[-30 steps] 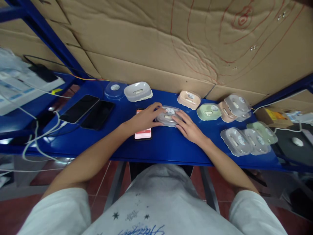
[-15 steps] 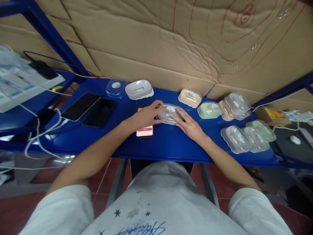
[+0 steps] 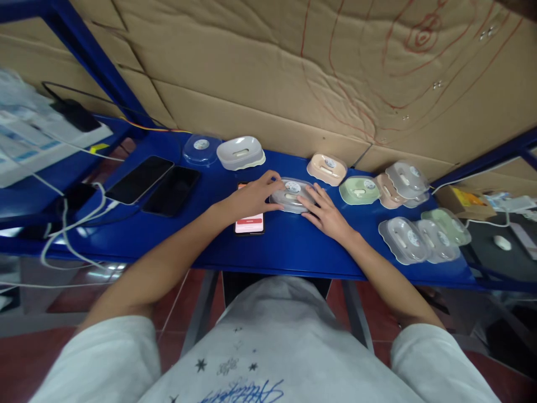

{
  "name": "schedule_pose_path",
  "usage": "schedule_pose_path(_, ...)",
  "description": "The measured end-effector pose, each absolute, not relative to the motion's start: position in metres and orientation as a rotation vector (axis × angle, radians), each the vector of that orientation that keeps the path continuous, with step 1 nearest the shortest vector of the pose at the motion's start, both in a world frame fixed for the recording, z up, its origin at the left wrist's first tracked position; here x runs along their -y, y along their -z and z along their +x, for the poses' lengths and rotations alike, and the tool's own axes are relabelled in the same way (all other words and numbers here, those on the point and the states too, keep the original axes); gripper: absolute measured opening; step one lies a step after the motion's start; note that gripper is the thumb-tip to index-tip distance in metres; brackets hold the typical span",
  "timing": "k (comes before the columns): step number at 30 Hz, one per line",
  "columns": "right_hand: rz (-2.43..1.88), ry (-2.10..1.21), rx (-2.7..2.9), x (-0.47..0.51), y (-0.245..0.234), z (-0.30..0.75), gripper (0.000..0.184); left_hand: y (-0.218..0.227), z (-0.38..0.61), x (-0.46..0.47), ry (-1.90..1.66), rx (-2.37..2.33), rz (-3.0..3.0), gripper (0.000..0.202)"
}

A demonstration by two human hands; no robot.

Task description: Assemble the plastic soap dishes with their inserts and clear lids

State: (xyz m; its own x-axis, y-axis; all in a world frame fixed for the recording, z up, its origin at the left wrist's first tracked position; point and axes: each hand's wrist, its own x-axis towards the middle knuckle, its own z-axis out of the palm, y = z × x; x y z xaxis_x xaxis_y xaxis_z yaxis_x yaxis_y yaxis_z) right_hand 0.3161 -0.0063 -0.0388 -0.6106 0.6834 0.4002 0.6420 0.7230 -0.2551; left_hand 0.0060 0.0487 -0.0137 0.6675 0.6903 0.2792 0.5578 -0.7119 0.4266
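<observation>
A grey soap box (image 3: pixel 292 205) with a transparent lid and a round printed sticker lies on the blue table between my hands. Its left end is gripped by my left hand (image 3: pixel 262 196), the thumb at the near side and the fingers bent over the lid. My right hand (image 3: pixel 325 212) holds the right end, thumb low at the near edge, fingers reaching over the lid. Partly under my left hand is a phone (image 3: pixel 250 225) with a lit pink and red screen.
Behind stand a loose transparent lid (image 3: pixel 202 149), stacked open soap box bases (image 3: pixel 240 153), a peach soap box (image 3: pixel 327 169) and a green one (image 3: pixel 359 190). Several more lidded boxes (image 3: pixel 403 239) sit at right. Two dark phones (image 3: pixel 171 191) and white cables (image 3: pixel 100 210) lie left. Cardboard (image 3: pixel 235 67) backs the table.
Both hands stay on the grey soap box in nearly the same place. My right fingers have shifted very slightly on the lid. The camera view has moved a little.
</observation>
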Motion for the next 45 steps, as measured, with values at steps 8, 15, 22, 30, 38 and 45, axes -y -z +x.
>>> schedule_pose_path(8, -1.143, -0.268, 2.308, -0.001, 0.045, 0.321, 0.072, 0.012, 0.007, -0.047, -0.625, -0.904, 2.585, 0.046)
schedule_pose_path(15, -1.360, 0.138, 2.059, -0.005, 0.012, 0.360, 0.062, -0.014, -0.016, -0.061, -0.895, -1.240, 2.544, 0.040)
schedule_pose_path(22, -1.685, 0.273, 1.848, -0.024, 0.019, 0.413, 0.080, -0.006, -0.056, -0.090, -0.659, -2.065, 2.247, 0.055)
schedule_pose_path(30, -1.678, 0.270, 1.815, -0.036, 0.028, 0.425, 0.084, 0.013, -0.061, -0.099, -0.541, -1.962, 2.268, 0.046)
schedule_pose_path(38, -1.628, 0.230, 1.814, -0.041, 0.035, 0.423, 0.087, 0.017, -0.048, -0.100, -0.615, -1.746, 2.365, 0.039)
schedule_pose_path(45, -1.537, 0.269, 1.796, -0.039, 0.031, 0.410, 0.097, 0.014, -0.030, -0.090, -0.827, -1.431, 2.462, 0.028)
